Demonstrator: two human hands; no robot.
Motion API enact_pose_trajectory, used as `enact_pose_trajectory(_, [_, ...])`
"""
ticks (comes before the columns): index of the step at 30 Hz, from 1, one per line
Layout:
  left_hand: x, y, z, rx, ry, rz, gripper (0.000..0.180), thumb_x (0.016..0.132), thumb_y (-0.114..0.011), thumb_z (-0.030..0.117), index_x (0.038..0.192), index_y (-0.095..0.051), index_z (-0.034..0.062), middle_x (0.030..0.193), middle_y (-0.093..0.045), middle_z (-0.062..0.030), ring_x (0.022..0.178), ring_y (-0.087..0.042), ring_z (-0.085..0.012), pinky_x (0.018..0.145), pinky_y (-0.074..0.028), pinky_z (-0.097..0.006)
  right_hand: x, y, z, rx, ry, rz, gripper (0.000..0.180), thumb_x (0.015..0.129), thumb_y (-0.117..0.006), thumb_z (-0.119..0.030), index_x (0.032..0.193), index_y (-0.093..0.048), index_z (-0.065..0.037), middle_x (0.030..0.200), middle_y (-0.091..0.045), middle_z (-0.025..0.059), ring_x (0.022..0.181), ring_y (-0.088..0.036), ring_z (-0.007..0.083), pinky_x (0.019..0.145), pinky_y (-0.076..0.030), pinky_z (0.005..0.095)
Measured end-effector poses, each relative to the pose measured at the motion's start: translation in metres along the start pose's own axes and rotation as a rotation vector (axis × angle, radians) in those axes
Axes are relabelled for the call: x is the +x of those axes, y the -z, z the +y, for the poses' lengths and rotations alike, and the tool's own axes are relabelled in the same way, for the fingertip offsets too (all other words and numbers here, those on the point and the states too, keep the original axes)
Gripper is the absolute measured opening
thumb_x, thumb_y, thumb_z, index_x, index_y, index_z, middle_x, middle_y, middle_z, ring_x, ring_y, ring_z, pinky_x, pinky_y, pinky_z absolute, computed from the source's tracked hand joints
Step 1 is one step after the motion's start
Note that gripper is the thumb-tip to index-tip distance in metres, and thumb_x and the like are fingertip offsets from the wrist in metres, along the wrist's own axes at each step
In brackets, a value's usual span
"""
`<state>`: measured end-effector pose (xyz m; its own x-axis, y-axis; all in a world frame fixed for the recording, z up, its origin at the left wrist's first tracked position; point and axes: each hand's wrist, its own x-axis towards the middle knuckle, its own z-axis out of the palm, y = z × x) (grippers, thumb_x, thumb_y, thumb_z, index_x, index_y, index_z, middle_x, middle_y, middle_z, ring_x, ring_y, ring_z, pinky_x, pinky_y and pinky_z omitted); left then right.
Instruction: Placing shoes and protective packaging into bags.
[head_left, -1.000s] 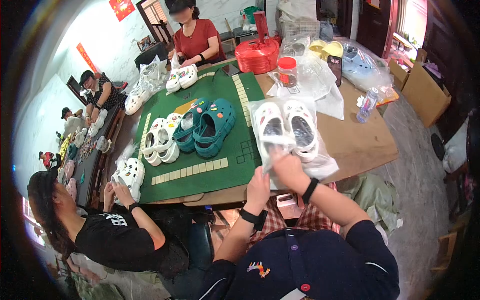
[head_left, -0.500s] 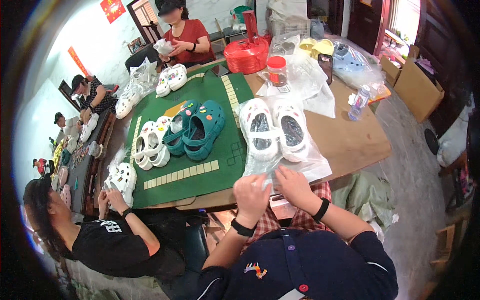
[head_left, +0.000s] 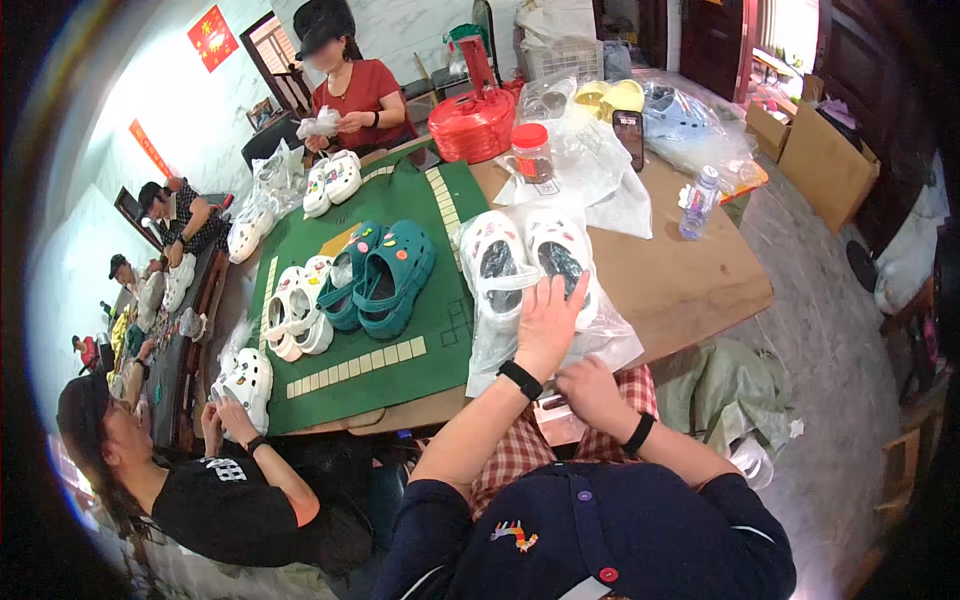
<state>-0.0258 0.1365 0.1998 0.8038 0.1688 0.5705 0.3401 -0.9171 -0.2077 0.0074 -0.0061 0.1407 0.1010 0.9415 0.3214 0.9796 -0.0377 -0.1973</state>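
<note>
A pair of white clogs [head_left: 493,262] with small charms lies inside a clear plastic bag [head_left: 492,357] at the table's front edge. My left hand [head_left: 548,325] rests on the bagged clogs, fingers stretched over the heel end of the right-hand clog. Beside it, my right hand [head_left: 590,388] is closed at the bag's mouth, its fingers curled on the plastic edge. To the left, on a green mat [head_left: 440,372], stand dark teal clogs [head_left: 396,279] and cream clogs [head_left: 300,305] with charms.
Another white pair [head_left: 332,183] stands at the mat's far side, near a co-worker in red. A red twine roll [head_left: 470,125], red-lidded jar [head_left: 532,153], phone [head_left: 628,138] and bottle [head_left: 699,203] are further back. At left, a co-worker handles a white clog [head_left: 245,385].
My left hand has left the bag's mouth and moved forward onto the clogs, its fingers spreading. The right hand has shifted slightly down and stays at the bag's edge.
</note>
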Motion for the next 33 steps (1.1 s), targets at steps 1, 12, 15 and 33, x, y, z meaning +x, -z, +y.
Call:
enact_pose_trajectory(1, [0.003,-0.003,-0.003,-0.003,-0.006,-0.001,0.058,0.085,-0.052,0.015,0.143,-0.042,0.0183,0.111,-0.054,-0.0103,0.106,-0.050,-0.0276,0.094,-0.037,-0.042,-0.006,-0.001,-0.004,0.042,0.024,-0.072,0.012,0.077,-0.059,-0.014,0.087,-0.066,-0.013,0.084,-0.062,0.0023,0.090,-0.060,0.0217,0.094,-0.041,0.0439])
enact_pose_trajectory(12, [0.002,0.013,0.001,-0.216,0.013,0.078,0.032,0.080,-0.057,0.014,0.112,-0.063,0.0154,0.085,-0.051,-0.0032,0.076,-0.056,-0.0203,0.060,-0.047,-0.034,-0.008,0.017,-0.021,0.305,-0.138,-0.123,0.016,0.081,-0.064,-0.013,0.096,-0.067,-0.007,0.088,-0.065,0.0104,0.091,-0.062,0.0282,0.091,-0.043,0.0471])
enact_pose_trajectory(15, [-0.006,0.029,0.000,-0.443,-0.028,0.093,0.029,0.079,-0.058,0.012,0.108,-0.063,0.0123,0.084,-0.051,-0.0058,0.073,-0.056,-0.0231,0.059,-0.048,-0.034,-0.002,0.038,-0.019,0.469,-0.142,0.242,0.020,0.080,-0.069,-0.013,0.098,-0.066,-0.005,0.096,-0.065,0.0130,0.092,-0.061,0.0316,0.084,-0.047,0.0439])
enact_pose_trajectory(33, [-0.042,-0.007,-0.101,-0.717,0.759,0.020,0.087,0.079,-0.074,0.026,0.142,-0.024,-0.0069,0.130,-0.046,-0.0317,0.120,-0.047,-0.0457,0.101,-0.040,-0.046,0.080,0.032,0.087,0.682,-0.771,0.542,0.072,0.085,-0.068,-0.036,0.129,-0.040,0.014,0.127,-0.050,0.0319,0.121,-0.049,0.0380,0.105,-0.036,0.0415])
